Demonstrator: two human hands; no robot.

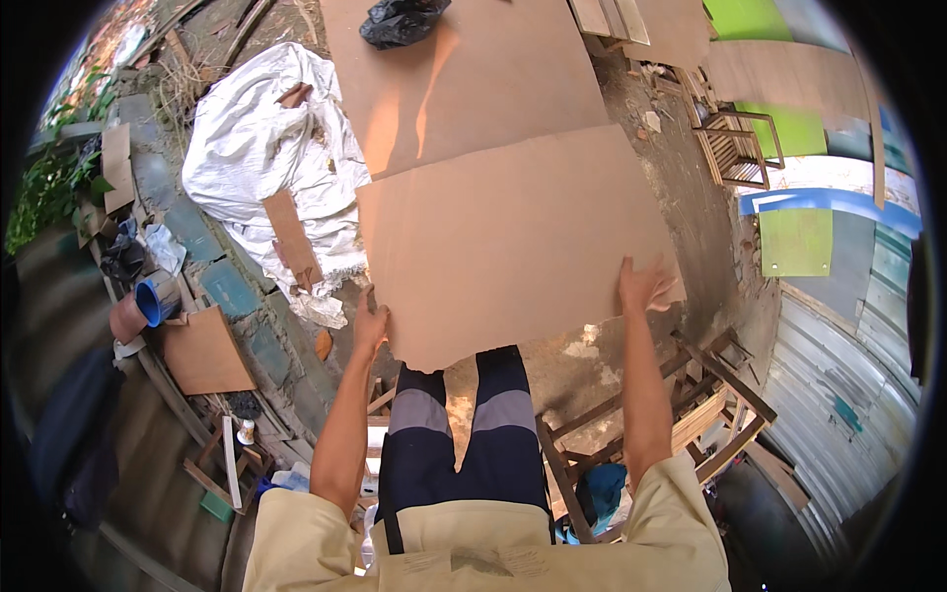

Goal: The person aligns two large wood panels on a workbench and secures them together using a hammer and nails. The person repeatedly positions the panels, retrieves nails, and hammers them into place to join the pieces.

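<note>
- The left hand grips the near left edge of a large flat brown fibreboard sheet, thumb on top and fingers hidden beneath.
- The right hand holds the near right edge of that sheet, fingers spread over its top face.
- The sheet is held out in front of the person, above the ground, and hides the feet and part of the dark trousers with grey knee patches.
- Its far edge overlaps a second big brown board lying on the ground beyond, where a crumpled black plastic bag rests.
- To the left lies a rumpled white woven sack, with small brown offcuts on it.
- Farther left, a blue and brown pipe end lies beside a small square brown board.
- Wooden chair frames crowd the lower right, just beside the person's right arm.
- Another slatted wooden chair stands at the upper right, near green panels and a corrugated metal wall.
</note>
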